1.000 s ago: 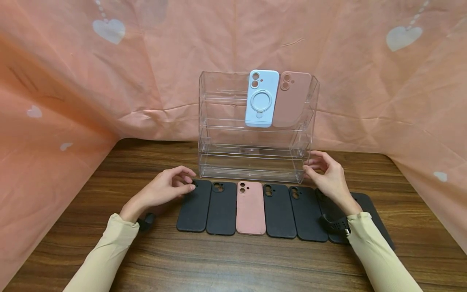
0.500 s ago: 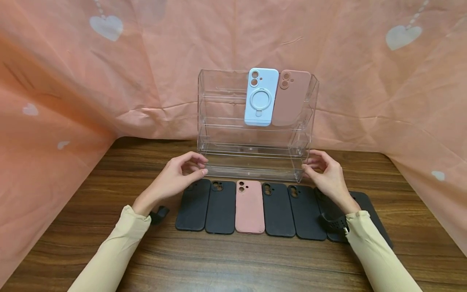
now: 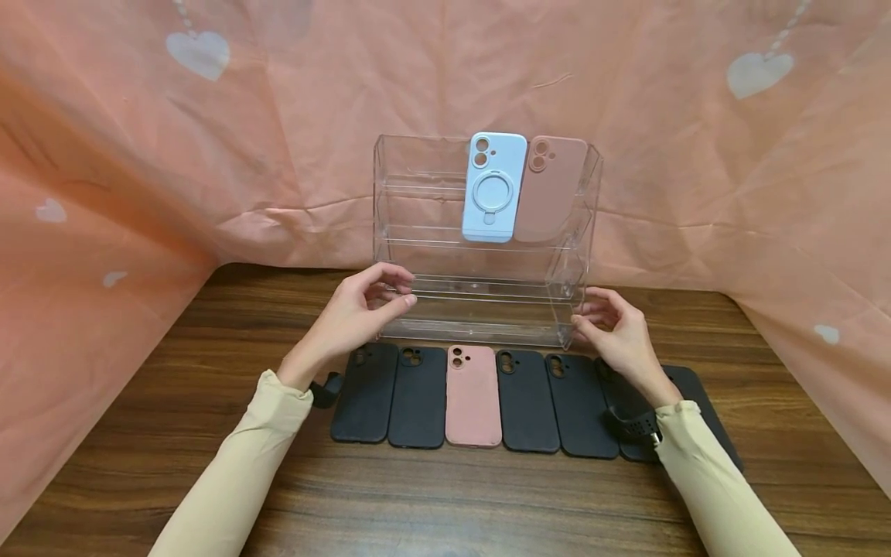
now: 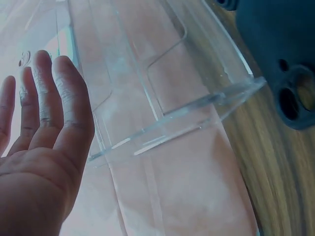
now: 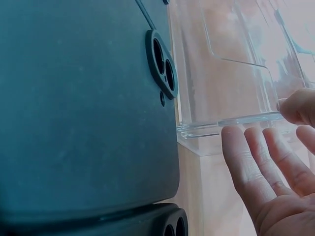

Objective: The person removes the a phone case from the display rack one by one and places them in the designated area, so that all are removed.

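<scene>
A clear stepped display rack point(image 3: 480, 333) stands at the back of the table. A white phone case point(image 3: 494, 189) with a ring stand and a pink phone case point(image 3: 550, 189) lean side by side on its upper tier. My left hand point(image 3: 358, 313) is raised before the rack's left side, holding nothing; the left wrist view shows its fingers point(image 4: 74, 98) extended, apart from the clear panel. My right hand point(image 3: 618, 333) is at the rack's right side panel, thumb on one side and fingers on the other, pinching its edge point(image 5: 251, 118).
In front of the rack several black phone cases point(image 3: 527, 402) and one pink phone case point(image 3: 473, 398) lie in a row on the wooden table point(image 3: 445, 503). The right forearm passes over the rightmost cases. A peach cloth point(image 3: 313, 93) hangs behind.
My left hand has moved right and up, from above the leftmost black phone case to before the rack's left side. My right hand stays at the rack's right edge.
</scene>
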A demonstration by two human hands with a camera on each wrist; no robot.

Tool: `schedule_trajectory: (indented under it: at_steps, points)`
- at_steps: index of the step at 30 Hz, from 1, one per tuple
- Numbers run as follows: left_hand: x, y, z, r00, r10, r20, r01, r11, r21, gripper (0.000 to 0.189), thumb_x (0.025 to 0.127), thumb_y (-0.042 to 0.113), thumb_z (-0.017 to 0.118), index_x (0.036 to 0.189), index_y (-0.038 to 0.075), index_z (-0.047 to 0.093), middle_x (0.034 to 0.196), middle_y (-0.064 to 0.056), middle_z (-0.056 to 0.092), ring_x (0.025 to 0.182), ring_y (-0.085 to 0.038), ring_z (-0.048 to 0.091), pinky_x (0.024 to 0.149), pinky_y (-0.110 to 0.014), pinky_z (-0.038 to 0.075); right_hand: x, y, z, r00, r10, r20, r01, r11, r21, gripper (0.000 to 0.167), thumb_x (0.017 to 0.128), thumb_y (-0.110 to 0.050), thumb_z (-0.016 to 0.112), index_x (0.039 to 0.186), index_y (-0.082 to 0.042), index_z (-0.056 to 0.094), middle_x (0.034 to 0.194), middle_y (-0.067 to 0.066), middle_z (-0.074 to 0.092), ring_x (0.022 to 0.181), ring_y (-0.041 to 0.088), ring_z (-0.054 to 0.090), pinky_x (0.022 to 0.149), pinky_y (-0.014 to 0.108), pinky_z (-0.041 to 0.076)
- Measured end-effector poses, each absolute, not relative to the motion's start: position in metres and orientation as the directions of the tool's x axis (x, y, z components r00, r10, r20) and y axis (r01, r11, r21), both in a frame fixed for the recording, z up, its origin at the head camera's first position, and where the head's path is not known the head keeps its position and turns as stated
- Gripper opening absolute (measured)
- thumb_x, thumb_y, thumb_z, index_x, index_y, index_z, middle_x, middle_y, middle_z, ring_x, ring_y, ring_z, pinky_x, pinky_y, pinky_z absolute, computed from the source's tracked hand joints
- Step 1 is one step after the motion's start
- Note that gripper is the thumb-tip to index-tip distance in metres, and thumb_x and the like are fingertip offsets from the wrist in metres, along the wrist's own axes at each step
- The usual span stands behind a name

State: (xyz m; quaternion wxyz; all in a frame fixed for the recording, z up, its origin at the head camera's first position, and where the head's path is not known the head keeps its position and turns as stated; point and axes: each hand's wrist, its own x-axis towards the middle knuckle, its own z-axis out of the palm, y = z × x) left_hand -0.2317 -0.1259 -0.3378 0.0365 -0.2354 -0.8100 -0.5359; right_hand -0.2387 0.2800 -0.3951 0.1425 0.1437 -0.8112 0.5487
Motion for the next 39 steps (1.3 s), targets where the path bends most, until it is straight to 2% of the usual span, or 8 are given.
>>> schedule_trajectory:
  at_steps: [7, 11, 18, 21, 24, 30, 34, 39]
  points:
    - [-0.244, -0.112, -0.333, -0.882, 0.314, 0.351, 0.44, 0.282, 0.853, 0.031, 0.096, 0.022, 0.072, 0.125, 0.013, 0.065, 0.117, -0.007, 0.068, 0.103, -0.018, 0.069, 0.09, -0.038, 0.058, -0.24, 0.281, -0.396, -0.929, -0.085, 0.361, -0.368, 0.333, -0.868, 0.047, 0.089, 0.011, 0.069, 0.133, 0.013, 0.05, 0.094, -0.009, 0.067, 0.08, 0.001, 0.071, 0.067, 0.024, 0.063]
    - [-0.251, -0.101, -0.33, -0.878, 0.278, 0.39, 0.454, 0.218, 0.864, 0.031, 0.096, 0.018, 0.072, 0.125, 0.011, 0.065, 0.117, -0.01, 0.068, 0.104, -0.018, 0.068, 0.095, -0.038, 0.057, -0.24, 0.281, -0.396, -0.934, -0.088, 0.345, -0.355, 0.316, -0.88, 0.048, 0.09, 0.012, 0.068, 0.134, 0.014, 0.049, 0.094, -0.009, 0.067, 0.081, 0.003, 0.072, 0.067, 0.025, 0.063]
    - [-0.261, -0.084, -0.33, -0.872, 0.216, 0.439, 0.471, 0.131, 0.872, 0.03, 0.096, 0.014, 0.071, 0.124, 0.006, 0.064, 0.119, -0.019, 0.065, 0.104, -0.018, 0.068, 0.09, -0.032, 0.058, -0.24, 0.28, -0.395, -0.941, -0.089, 0.327, -0.338, 0.319, -0.885, 0.048, 0.09, 0.011, 0.067, 0.135, 0.013, 0.049, 0.096, -0.008, 0.067, 0.082, 0.004, 0.072, 0.068, 0.026, 0.064]
    - [-0.264, -0.079, -0.329, -0.87, 0.188, 0.456, 0.479, 0.1, 0.872, 0.031, 0.096, 0.014, 0.071, 0.124, 0.006, 0.064, 0.117, -0.015, 0.065, 0.104, -0.018, 0.068, 0.089, -0.029, 0.058, -0.239, 0.28, -0.395, -0.941, -0.088, 0.326, -0.337, 0.321, -0.885, 0.048, 0.09, 0.011, 0.068, 0.135, 0.013, 0.049, 0.096, -0.008, 0.067, 0.083, 0.004, 0.072, 0.068, 0.027, 0.064]
    - [-0.269, -0.074, -0.326, -0.861, 0.152, 0.485, 0.5, 0.08, 0.862, 0.03, 0.096, 0.014, 0.071, 0.124, 0.006, 0.065, 0.116, -0.012, 0.066, 0.102, -0.019, 0.068, 0.09, -0.033, 0.059, -0.239, 0.281, -0.395, -0.94, -0.083, 0.331, -0.34, 0.313, -0.887, 0.047, 0.091, 0.01, 0.068, 0.134, 0.012, 0.05, 0.096, -0.007, 0.067, 0.083, 0.005, 0.072, 0.068, 0.027, 0.064]
    - [-0.279, -0.061, -0.313, -0.841, 0.125, 0.526, 0.537, 0.075, 0.84, 0.027, 0.096, 0.011, 0.07, 0.121, 0.004, 0.065, 0.114, -0.014, 0.067, 0.101, -0.02, 0.068, 0.089, -0.028, 0.058, -0.24, 0.281, -0.395, -0.941, -0.082, 0.327, -0.336, 0.296, -0.894, 0.047, 0.091, 0.011, 0.067, 0.134, 0.013, 0.049, 0.096, -0.006, 0.066, 0.082, 0.004, 0.071, 0.068, 0.027, 0.064]
    - [-0.286, -0.052, -0.304, -0.836, 0.133, 0.532, 0.545, 0.089, 0.834, 0.027, 0.095, 0.013, 0.071, 0.12, 0.005, 0.066, 0.112, -0.015, 0.068, 0.101, -0.02, 0.068, 0.091, -0.032, 0.058, -0.24, 0.28, -0.394, -0.943, -0.082, 0.321, -0.331, 0.293, -0.897, 0.047, 0.091, 0.011, 0.067, 0.134, 0.013, 0.048, 0.096, -0.006, 0.066, 0.082, 0.004, 0.072, 0.067, 0.027, 0.064]
    - [-0.294, -0.044, -0.298, -0.838, 0.131, 0.529, 0.543, 0.112, 0.832, 0.029, 0.095, 0.014, 0.071, 0.121, 0.002, 0.066, 0.112, -0.014, 0.069, 0.103, -0.02, 0.067, 0.093, -0.031, 0.058, -0.239, 0.279, -0.394, -0.946, -0.081, 0.314, -0.324, 0.305, -0.896, 0.046, 0.091, 0.01, 0.068, 0.133, 0.01, 0.05, 0.097, -0.006, 0.066, 0.083, 0.005, 0.072, 0.068, 0.027, 0.064]
